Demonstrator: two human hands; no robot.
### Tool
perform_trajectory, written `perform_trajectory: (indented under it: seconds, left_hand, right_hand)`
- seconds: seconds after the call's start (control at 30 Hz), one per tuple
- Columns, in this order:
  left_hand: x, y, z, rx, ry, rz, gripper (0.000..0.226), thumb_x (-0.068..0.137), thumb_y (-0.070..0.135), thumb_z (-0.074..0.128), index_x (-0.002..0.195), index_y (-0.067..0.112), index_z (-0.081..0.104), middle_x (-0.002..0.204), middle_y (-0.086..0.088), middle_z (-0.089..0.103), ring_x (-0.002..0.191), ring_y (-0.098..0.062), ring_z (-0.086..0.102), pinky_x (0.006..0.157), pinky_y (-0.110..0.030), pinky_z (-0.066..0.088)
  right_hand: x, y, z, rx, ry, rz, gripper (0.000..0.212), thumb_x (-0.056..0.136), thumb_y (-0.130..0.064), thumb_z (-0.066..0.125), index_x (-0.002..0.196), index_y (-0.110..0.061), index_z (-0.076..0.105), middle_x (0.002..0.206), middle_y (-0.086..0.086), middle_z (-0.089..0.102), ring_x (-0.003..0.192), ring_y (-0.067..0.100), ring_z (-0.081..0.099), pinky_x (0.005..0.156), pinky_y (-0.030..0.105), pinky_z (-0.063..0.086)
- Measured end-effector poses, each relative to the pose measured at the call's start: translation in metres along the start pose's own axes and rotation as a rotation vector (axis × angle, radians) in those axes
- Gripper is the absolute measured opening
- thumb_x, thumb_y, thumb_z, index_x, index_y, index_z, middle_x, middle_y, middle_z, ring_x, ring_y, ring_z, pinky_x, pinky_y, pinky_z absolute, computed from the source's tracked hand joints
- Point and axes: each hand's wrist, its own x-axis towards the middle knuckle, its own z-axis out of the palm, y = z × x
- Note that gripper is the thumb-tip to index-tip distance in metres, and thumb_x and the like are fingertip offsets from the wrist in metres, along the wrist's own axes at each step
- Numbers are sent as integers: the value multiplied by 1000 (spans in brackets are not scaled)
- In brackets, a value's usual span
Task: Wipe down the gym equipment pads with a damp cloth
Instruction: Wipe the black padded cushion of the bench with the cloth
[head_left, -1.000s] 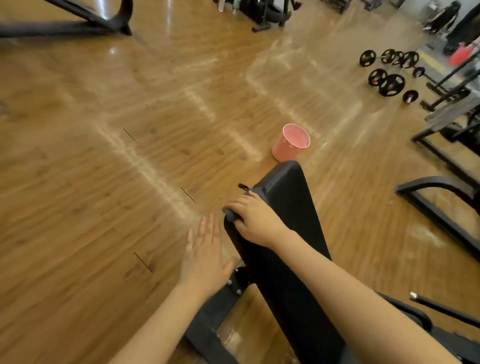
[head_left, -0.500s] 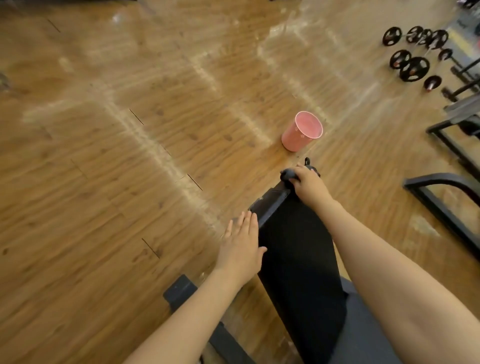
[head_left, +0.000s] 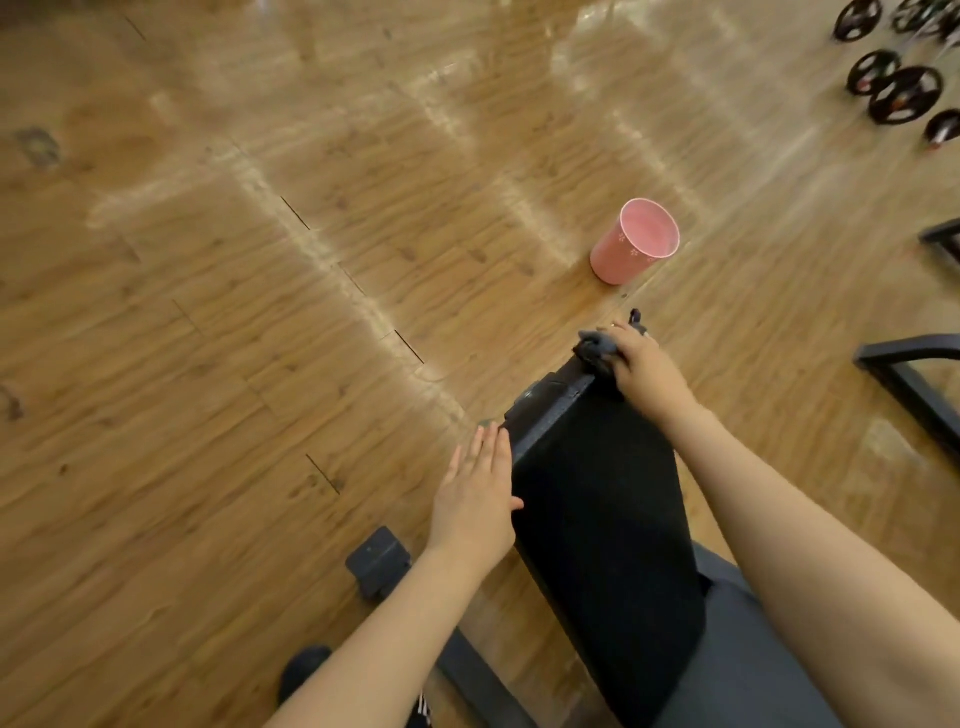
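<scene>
One black pad (head_left: 597, 519). One dark cloth (head_left: 595, 351), at the pad's far end, bunched in your right hand (head_left: 644, 371) grip. Your left hand (head_left: 475, 506) lies flat-fingered against the pad's left edge. One pink cup (head_left: 634, 244) stands beyond the pad.

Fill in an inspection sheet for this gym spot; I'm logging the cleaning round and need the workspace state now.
Surface: glossy wood-plank floor, streaky glare.
Job's things: black bench pad; dark cloth bunched at the pad's far end.
Clutter: pink cup upright on the floor beyond the pad.
Hands: right hand grips the cloth; left hand flat, fingers straight, against the pad's left edge.
Cables: nothing seen.
Surroundings: weight plates top right; black machine frames at right.
</scene>
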Motion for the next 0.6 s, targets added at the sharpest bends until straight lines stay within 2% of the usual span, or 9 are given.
perform_trajectory:
  seconds: [0.1, 0.23, 0.33, 0.4, 0.47, 0.53, 0.6]
  left_hand:
    - [-1, 1, -1, -7, -2, -9, 79, 100, 30, 45, 150, 11, -13, 158, -5, -17, 145, -16, -16, 113, -31, -10]
    - [-2, 3, -2, 13, 0, -19, 78, 100, 32, 44, 151, 10, -11, 159, -5, -15, 146, -17, -14, 116, -32, -7]
    - [-1, 3, -4, 53, -14, -17, 77, 100, 33, 43, 151, 9, -10, 159, -5, -14, 146, -17, -14, 117, -34, -4]
    - [-2, 4, -4, 62, -16, -16, 77, 100, 33, 44, 151, 10, -9, 160, -5, -13, 146, -17, -13, 116, -34, -5]
    - [-2, 4, -2, 48, -5, -30, 77, 100, 31, 44, 151, 10, -9, 160, -5, -12, 146, -17, -13, 116, -33, -5]
    - [-3, 5, 0, 34, 4, -46, 76, 100, 30, 45, 151, 11, -9, 160, -4, -11, 146, -16, -12, 117, -32, -4]
    - [-3, 6, 1, 55, 7, -51, 77, 100, 30, 44, 151, 10, -10, 160, -5, -12, 146, -16, -11, 117, -32, -2]
  right_hand:
    - [-20, -19, 16, 31, 35, 7, 39, 91, -2, 45, 125, -17, 57, 136, 4, 51, 139, 20, 26, 114, 38, 8]
    - [-71, -50, 42, 42, -49, -215, 40, 91, -8, 50, 129, -23, 53, 136, -7, 50, 138, 9, 25, 114, 36, 6]
    - [-70, -38, 30, -90, -112, -367, 49, 90, -10, 50, 137, -25, 44, 143, -9, 42, 136, 0, 20, 112, 28, 5]
    - [-53, -24, 19, -120, -90, -335, 51, 91, -9, 50, 138, -26, 41, 144, -6, 41, 137, 3, 22, 113, 28, 6]
    - [-40, -20, 11, -37, -51, -189, 50, 92, -9, 50, 139, -24, 40, 146, -1, 40, 140, 11, 22, 114, 33, 7]
    - [-42, -26, 15, -12, -51, -137, 51, 91, -21, 55, 140, -22, 38, 148, 0, 36, 142, 15, 17, 114, 39, 5]
    - [-56, -34, 28, -24, -44, -165, 61, 87, -34, 60, 142, -20, 36, 149, -2, 33, 143, 15, 14, 114, 41, 2]
